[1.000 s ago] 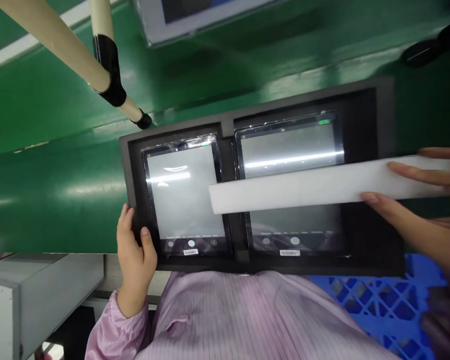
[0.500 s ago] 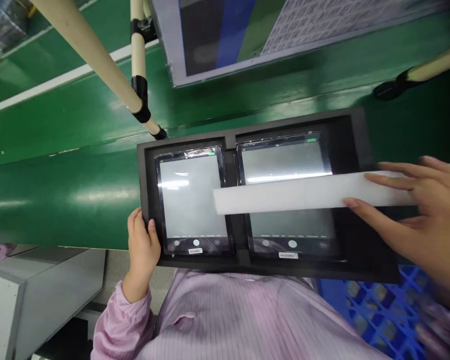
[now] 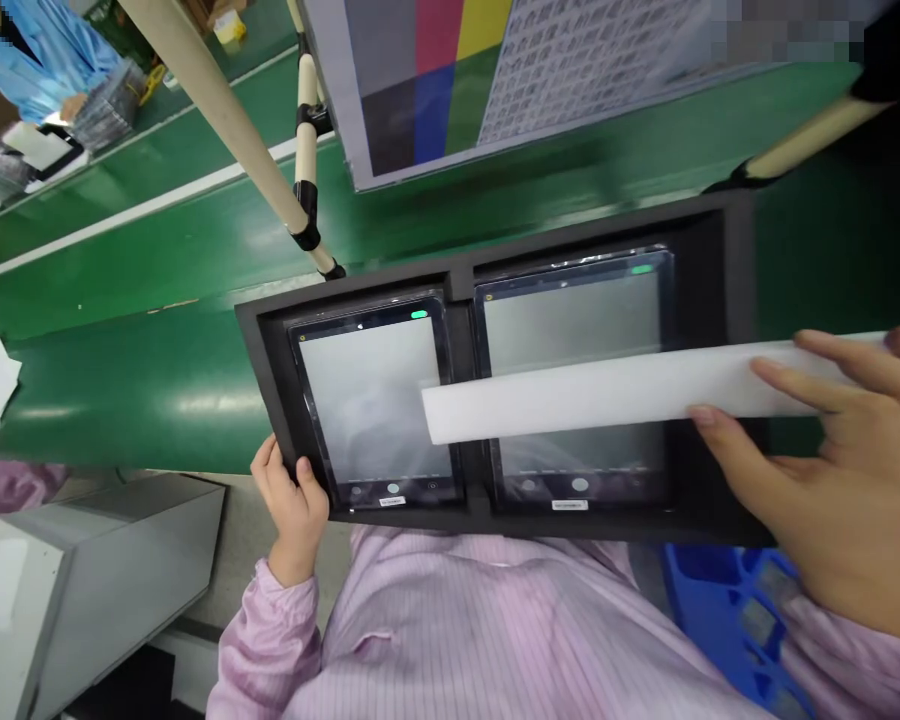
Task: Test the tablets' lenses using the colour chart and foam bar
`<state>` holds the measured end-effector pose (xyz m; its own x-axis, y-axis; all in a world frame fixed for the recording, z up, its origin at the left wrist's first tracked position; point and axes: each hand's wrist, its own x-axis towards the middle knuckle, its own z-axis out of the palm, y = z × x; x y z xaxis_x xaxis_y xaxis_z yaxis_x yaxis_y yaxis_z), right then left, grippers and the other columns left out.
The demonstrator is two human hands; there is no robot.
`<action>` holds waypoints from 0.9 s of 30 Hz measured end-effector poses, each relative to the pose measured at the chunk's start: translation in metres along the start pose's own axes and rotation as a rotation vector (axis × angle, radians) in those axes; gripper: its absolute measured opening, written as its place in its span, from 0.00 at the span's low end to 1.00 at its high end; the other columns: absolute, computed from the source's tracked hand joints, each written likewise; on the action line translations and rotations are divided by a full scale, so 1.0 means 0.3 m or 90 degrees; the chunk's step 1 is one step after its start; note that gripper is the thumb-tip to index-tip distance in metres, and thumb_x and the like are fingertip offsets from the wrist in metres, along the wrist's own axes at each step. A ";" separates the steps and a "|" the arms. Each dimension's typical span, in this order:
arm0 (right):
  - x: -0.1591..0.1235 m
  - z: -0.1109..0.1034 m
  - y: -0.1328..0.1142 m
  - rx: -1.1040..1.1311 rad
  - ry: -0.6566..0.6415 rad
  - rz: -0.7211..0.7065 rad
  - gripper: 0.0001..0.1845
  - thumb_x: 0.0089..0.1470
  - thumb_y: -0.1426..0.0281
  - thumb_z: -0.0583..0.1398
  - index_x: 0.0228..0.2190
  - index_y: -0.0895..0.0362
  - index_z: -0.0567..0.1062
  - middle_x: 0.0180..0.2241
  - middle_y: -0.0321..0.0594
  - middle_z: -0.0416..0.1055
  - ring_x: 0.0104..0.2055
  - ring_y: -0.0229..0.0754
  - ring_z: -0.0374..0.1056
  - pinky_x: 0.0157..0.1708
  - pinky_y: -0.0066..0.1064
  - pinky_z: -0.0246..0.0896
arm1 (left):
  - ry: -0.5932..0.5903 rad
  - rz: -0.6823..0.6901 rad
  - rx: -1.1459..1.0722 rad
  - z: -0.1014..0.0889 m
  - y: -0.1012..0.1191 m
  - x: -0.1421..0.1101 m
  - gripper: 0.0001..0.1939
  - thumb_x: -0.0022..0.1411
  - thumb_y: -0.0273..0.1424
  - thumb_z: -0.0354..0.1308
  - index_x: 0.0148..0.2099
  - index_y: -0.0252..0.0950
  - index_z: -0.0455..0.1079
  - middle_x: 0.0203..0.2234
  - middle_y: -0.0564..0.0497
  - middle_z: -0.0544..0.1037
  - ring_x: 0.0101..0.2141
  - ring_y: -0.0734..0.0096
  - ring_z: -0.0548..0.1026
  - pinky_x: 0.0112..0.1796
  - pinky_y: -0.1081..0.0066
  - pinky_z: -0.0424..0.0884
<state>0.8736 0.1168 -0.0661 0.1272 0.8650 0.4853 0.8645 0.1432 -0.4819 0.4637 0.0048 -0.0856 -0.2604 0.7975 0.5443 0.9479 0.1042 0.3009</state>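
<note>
My left hand (image 3: pixel 292 505) grips the lower left edge of a black foam tray (image 3: pixel 461 285), its thumb over the rim. Two tablets sit side by side in the tray: a left tablet (image 3: pixel 375 415) and a right tablet (image 3: pixel 574 305), both with lit grey camera screens and a small white label at the bottom. My right hand (image 3: pixel 840 450) is closed on a long white foam strip (image 3: pixel 570 400), thumb below and fingers above. The strip lies across the view over the right tablet, its tip reaching the left tablet's right edge. Whether it touches the screens I cannot tell.
A colour test chart (image 3: pixel 435 90) stands beyond the tray, beside a cream pipe frame (image 3: pixel 217 120) on the green bench (image 3: pixel 135 385). A grey cabinet (image 3: pixel 127 560) is at lower left, a blue crate (image 3: pixel 709 600) at lower right. A person in blue (image 3: pixel 67 50) is at far left.
The view has shifted, showing more of the chart's colours and the person at far left. The tray's left end looks tilted a little differently. Both hands keep their holds.
</note>
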 end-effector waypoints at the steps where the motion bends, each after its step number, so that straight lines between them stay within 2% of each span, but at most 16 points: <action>1: -0.006 -0.002 0.002 -0.001 0.006 -0.006 0.25 0.57 0.47 0.60 0.46 0.53 0.75 0.55 0.55 0.71 0.67 0.59 0.57 0.66 0.58 0.47 | 0.004 0.001 0.003 -0.001 -0.001 -0.004 0.18 0.71 0.34 0.48 0.59 0.33 0.63 0.51 0.35 0.70 0.53 0.54 0.69 0.55 0.50 0.64; 6: -0.023 -0.016 0.003 -0.001 0.015 0.001 0.23 0.56 0.47 0.61 0.42 0.52 0.74 0.54 0.53 0.71 0.66 0.62 0.58 0.65 0.63 0.46 | 0.019 0.027 0.010 -0.004 0.005 -0.005 0.18 0.71 0.32 0.48 0.59 0.32 0.63 0.50 0.35 0.70 0.53 0.55 0.69 0.54 0.52 0.65; 11: -0.021 0.000 0.023 -0.010 -0.002 0.002 0.20 0.58 0.51 0.60 0.42 0.54 0.73 0.54 0.55 0.71 0.67 0.60 0.56 0.66 0.59 0.45 | 0.014 0.029 0.009 0.001 0.005 0.010 0.17 0.70 0.31 0.49 0.58 0.31 0.64 0.50 0.34 0.70 0.53 0.55 0.69 0.53 0.54 0.66; 13: -0.017 0.024 0.041 -0.018 0.012 -0.055 0.19 0.60 0.53 0.59 0.43 0.54 0.73 0.53 0.55 0.72 0.67 0.60 0.57 0.65 0.57 0.48 | -0.026 0.003 0.009 0.002 -0.003 0.027 0.17 0.70 0.32 0.48 0.58 0.31 0.64 0.50 0.34 0.71 0.53 0.54 0.69 0.53 0.53 0.67; 16: -0.011 0.052 0.057 -0.070 -0.010 -0.130 0.16 0.63 0.56 0.57 0.44 0.54 0.74 0.54 0.51 0.72 0.65 0.62 0.59 0.60 0.60 0.48 | -0.132 -0.047 0.007 0.003 -0.020 0.065 0.17 0.71 0.36 0.47 0.55 0.32 0.67 0.49 0.36 0.72 0.52 0.53 0.70 0.53 0.52 0.67; 20: -0.003 0.045 0.034 -0.138 -0.057 -0.104 0.12 0.63 0.61 0.58 0.45 0.52 0.74 0.56 0.47 0.71 0.64 0.60 0.60 0.58 0.61 0.45 | -0.218 -0.069 0.013 0.008 -0.041 0.115 0.17 0.69 0.39 0.47 0.52 0.34 0.68 0.47 0.38 0.72 0.52 0.49 0.70 0.54 0.49 0.67; 27: 0.005 -0.014 -0.015 -0.154 -0.137 -0.059 0.12 0.66 0.63 0.55 0.46 0.50 0.76 0.59 0.44 0.69 0.66 0.57 0.57 0.60 0.61 0.45 | -0.276 -0.105 0.063 -0.008 -0.039 0.149 0.16 0.67 0.39 0.47 0.49 0.35 0.66 0.42 0.40 0.70 0.51 0.45 0.68 0.54 0.43 0.65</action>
<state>0.8721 0.1155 -0.0601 -0.0405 0.9389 0.3419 0.9611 0.1302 -0.2436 0.4404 0.0378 -0.0630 -0.3281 0.9380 0.1120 0.9188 0.2894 0.2685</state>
